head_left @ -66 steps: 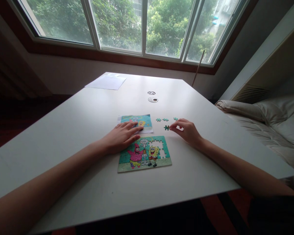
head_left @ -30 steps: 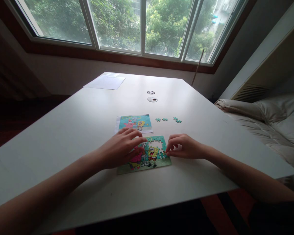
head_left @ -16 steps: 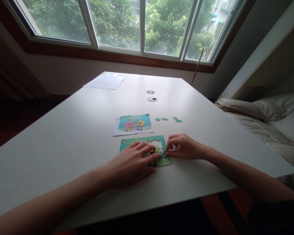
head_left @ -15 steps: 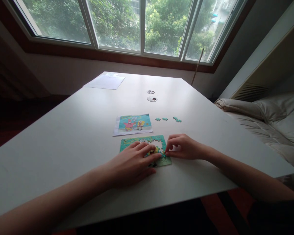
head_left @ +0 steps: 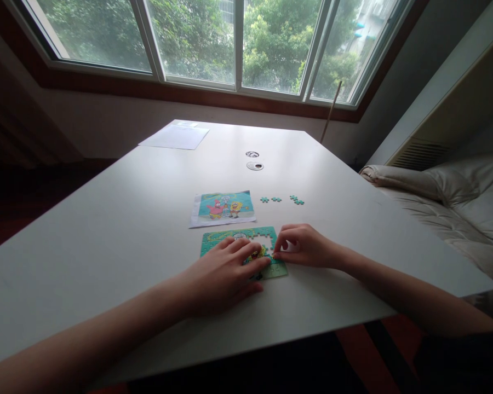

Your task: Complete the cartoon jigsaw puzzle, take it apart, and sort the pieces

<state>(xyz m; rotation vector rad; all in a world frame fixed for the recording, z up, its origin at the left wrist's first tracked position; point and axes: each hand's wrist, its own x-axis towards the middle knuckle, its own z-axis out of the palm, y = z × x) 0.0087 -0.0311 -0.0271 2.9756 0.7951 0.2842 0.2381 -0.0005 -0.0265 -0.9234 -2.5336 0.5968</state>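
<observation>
Leaving the picture sheet, left hand now lies across the puzzle; right hand has come from the loose pieces to its right edge, by the gap, so probably adjusting a piece. Left grip spread, nothing held. Right grip nearly pinched; can't tell if anything's between. Puzzle flat on counter, teal-green, ragged white gap upper right.
</observation>
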